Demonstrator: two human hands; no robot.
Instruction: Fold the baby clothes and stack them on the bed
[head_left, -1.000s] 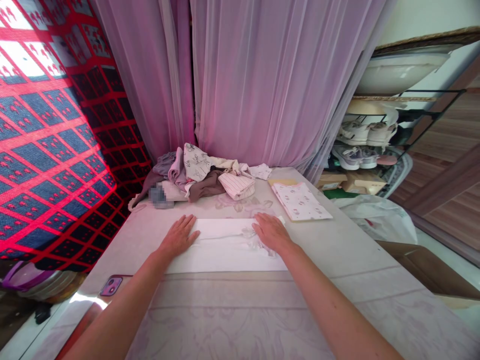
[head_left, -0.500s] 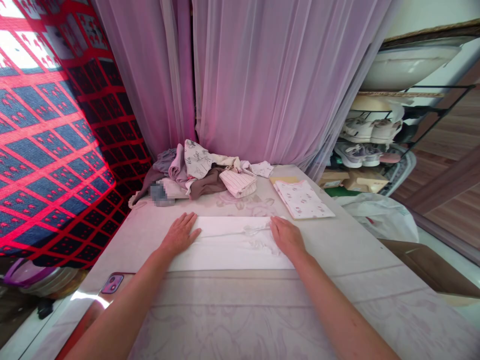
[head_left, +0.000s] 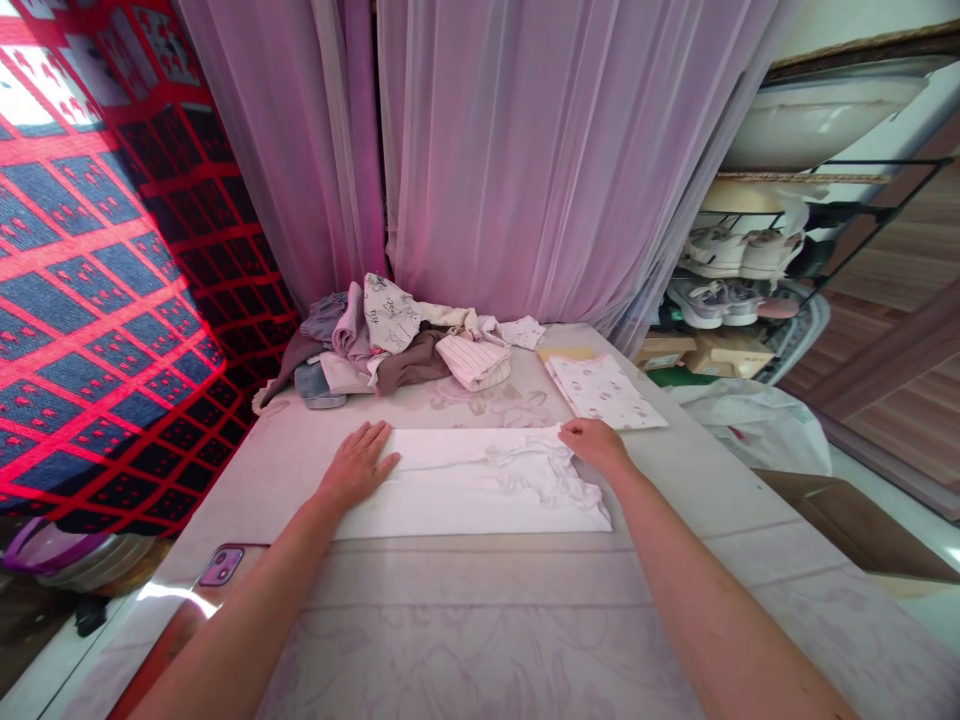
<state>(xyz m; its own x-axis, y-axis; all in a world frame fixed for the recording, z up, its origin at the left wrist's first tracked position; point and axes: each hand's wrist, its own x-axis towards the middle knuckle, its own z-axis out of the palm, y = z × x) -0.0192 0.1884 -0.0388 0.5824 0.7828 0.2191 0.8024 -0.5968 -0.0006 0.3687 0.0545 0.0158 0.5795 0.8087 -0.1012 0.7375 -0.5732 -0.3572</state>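
The left hand [head_left: 360, 465] is pressing flat, thumb spread, on a ruffled white cloth garment [head_left: 457, 500] at the pale floral tabletop's [head_left: 465, 640] centre. The right hand's [head_left: 595, 443] fingers are pinching its far-right corner. Lengthwise folding is apparently done; the ruffles are lying uneven. Toward the far-right corner, a white printed cloth [head_left: 611, 390] is lying folded; a mixed-colour clothing heap [head_left: 412, 368], seemingly unprocessed, is occupying the far edge.

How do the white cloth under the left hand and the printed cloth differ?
The white cloth is plain; the printed cloth carries small motifs. The white cloth has a ruffled end; the printed cloth looks smoother and smaller. The left hand and right hand touch the white cloth, not the printed cloth. Both lie flat.
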